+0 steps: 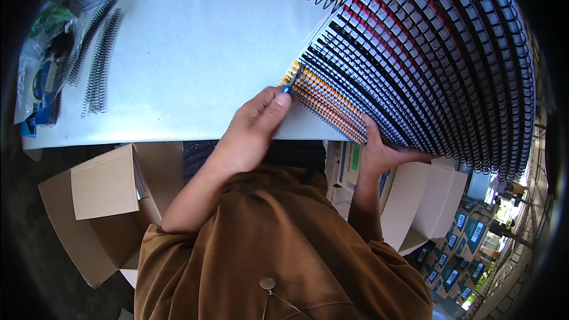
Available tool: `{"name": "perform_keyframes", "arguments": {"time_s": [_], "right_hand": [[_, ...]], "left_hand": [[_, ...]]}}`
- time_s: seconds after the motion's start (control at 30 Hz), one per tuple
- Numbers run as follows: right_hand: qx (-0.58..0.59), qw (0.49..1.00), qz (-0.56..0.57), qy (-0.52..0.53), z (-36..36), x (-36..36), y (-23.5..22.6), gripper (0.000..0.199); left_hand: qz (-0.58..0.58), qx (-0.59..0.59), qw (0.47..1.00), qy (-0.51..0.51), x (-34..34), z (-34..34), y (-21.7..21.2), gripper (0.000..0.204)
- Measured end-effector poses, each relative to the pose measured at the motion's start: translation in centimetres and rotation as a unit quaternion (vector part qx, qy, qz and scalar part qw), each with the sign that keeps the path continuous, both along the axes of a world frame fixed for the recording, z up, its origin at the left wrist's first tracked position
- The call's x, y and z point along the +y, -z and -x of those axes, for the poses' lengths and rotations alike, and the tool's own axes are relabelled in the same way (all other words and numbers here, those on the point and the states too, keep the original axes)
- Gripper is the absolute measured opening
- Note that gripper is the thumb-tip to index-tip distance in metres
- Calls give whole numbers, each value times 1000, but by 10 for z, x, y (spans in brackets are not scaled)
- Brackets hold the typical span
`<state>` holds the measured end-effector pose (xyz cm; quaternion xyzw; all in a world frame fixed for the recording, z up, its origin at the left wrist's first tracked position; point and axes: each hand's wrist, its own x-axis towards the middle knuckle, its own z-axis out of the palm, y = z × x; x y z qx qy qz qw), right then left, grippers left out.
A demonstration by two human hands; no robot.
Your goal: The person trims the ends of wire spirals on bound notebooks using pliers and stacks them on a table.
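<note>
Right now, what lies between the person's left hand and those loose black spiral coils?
In the head view, smooth white tabletop stretches between the left hand and the coils.

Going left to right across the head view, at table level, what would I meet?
Clear plastic bag → loose dark spiral coils → left hand → stack of spiral-bound books.

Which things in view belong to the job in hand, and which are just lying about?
Apparently in the job:
tool, in the left hand
coil-bound stack, touched by the right hand

Apparently lying about:
loose coils
left box
right box
stacked boxes
</note>
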<state>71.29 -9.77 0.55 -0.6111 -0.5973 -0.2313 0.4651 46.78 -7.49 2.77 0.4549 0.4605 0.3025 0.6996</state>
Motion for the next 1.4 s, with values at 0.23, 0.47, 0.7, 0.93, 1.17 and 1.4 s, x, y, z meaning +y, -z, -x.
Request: {"name": "perform_keyframes", "arguments": {"time_s": [0.23,0.47,0.7,0.93,1.17,1.4], "right_hand": [[-27,999,9,17,0,-3,-3,139],[-50,985,-140,-89,-7,0,-66,97],[-181,946,-111,-247,49,20,-262,30],[-351,856,204,-321,126,73,-333,34],[-311,714,559,-287,140,141,-320,43],[-382,690,534,-306,147,128,-320,34]], "left_hand": [[23,-74,996,43,0,8,11,54],[97,-390,913,64,-9,33,5,64],[47,-503,857,101,5,16,-53,59],[-29,-590,793,145,16,-10,-115,66],[2,-610,780,141,21,-24,-136,62],[39,-580,811,65,14,-25,-142,60]]}}
